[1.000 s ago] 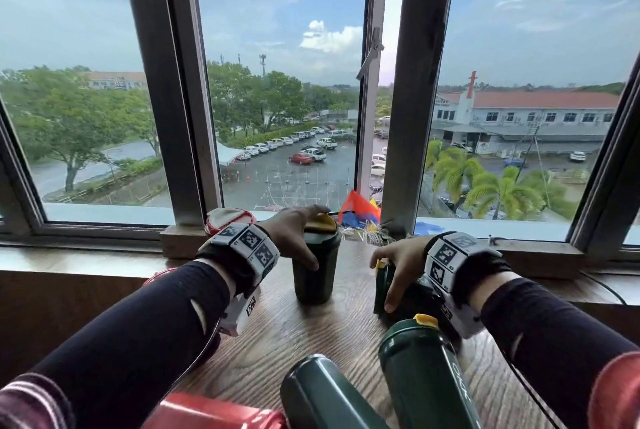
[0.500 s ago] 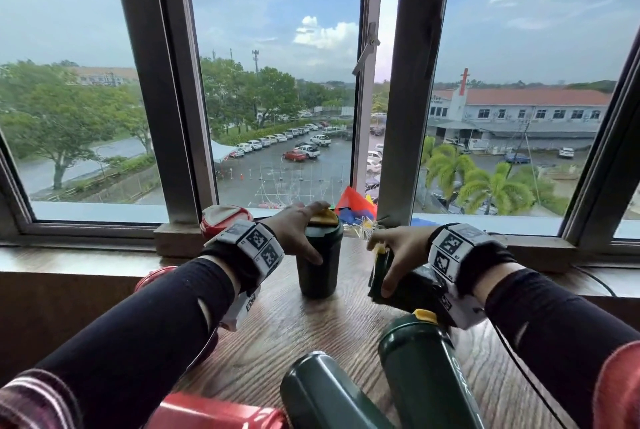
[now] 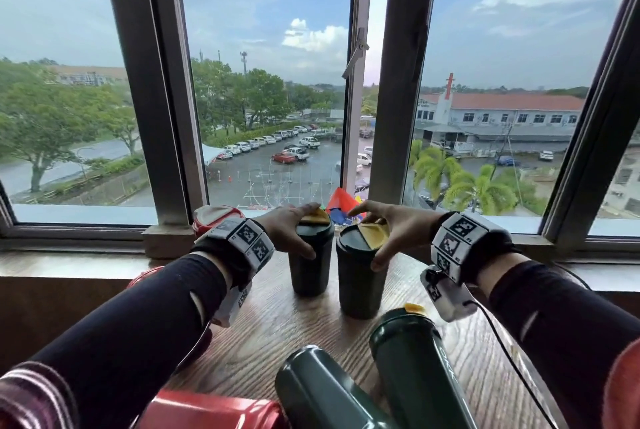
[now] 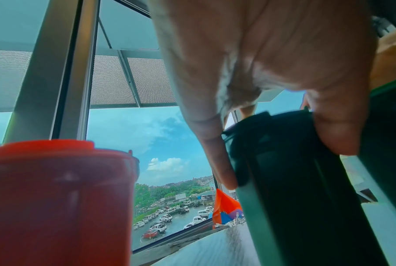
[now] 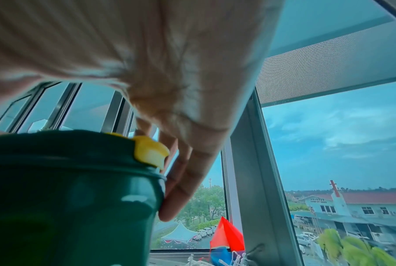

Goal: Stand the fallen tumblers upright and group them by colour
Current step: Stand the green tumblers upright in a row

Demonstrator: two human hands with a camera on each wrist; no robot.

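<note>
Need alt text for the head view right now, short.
Each hand grips the lid of an upright green tumbler: left hand, right hand, side by side on a wooden table by a window. Nearer the camera lie two green tumblers and a red one.

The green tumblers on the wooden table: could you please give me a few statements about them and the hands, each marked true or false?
1. Two green tumblers stand upright side by side near the window. True: the left upright tumbler and the right upright tumbler.
2. The left hand rests empty on the table. False: it grips the top of the left upright tumbler.
3. The right hand holds the lid end of the right upright tumbler. True.
4. Every green tumbler is upright. False: two lying green tumblers remain in the foreground.
5. A red tumbler lies at the near edge. True.
</note>
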